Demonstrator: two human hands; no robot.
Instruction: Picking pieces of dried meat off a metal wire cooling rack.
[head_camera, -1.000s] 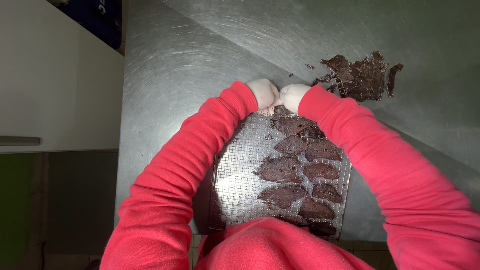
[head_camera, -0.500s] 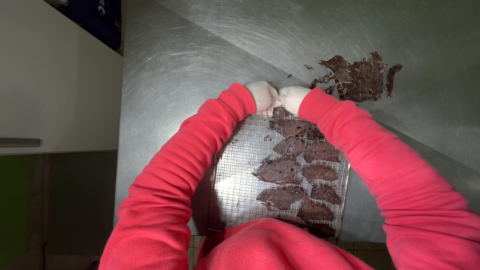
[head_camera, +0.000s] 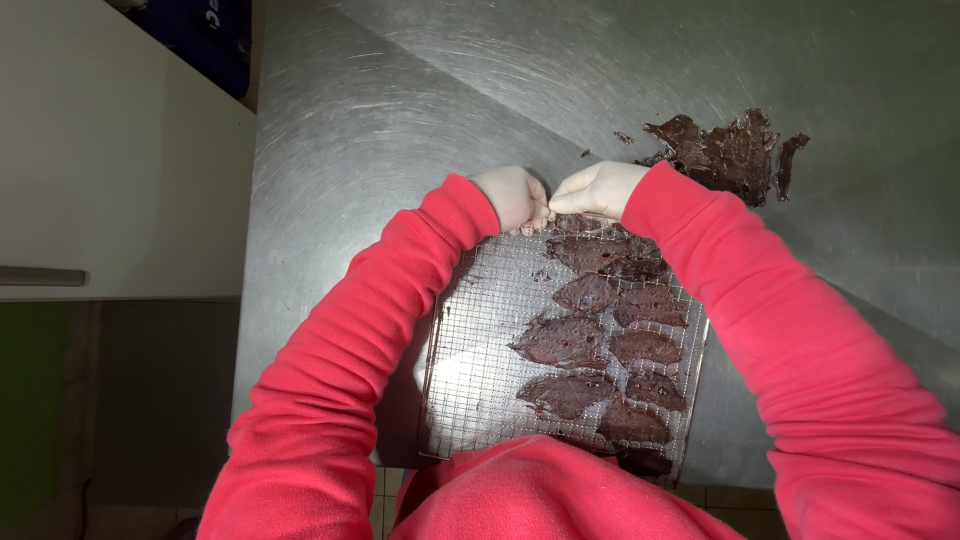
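Pinched fingertip to fingertip: left hand (head_camera: 512, 197) and right hand (head_camera: 600, 189), gloved, meeting at the far edge of the wire rack (head_camera: 480, 350); anything held between them cannot be told. Head view: hands unmoved since earlier frames. Dark meat strips (head_camera: 600, 330) on rack; loose pile (head_camera: 725, 155) on steel table (head_camera: 380, 130).

My sleeves (head_camera: 360, 330): solid bright red, no pattern. Left hand (head_camera: 512, 197) and right hand (head_camera: 600, 188): pale whitish, fingers (head_camera: 535, 212) same tone. Rack (head_camera: 480, 350): silver wire, fine square grid, a bright glare patch low on its left side. Strips (head_camera: 565, 340) on the rack: dark brown, near black at the edges, matte. Pile (head_camera: 725, 155) off the rack: same dark brown, glossier. Desk (head_camera: 400, 110): grey brushed steel with curved swirl marks. Cabinet (head_camera: 100, 180): plain white. Box (head_camera: 205, 35): dark blue.
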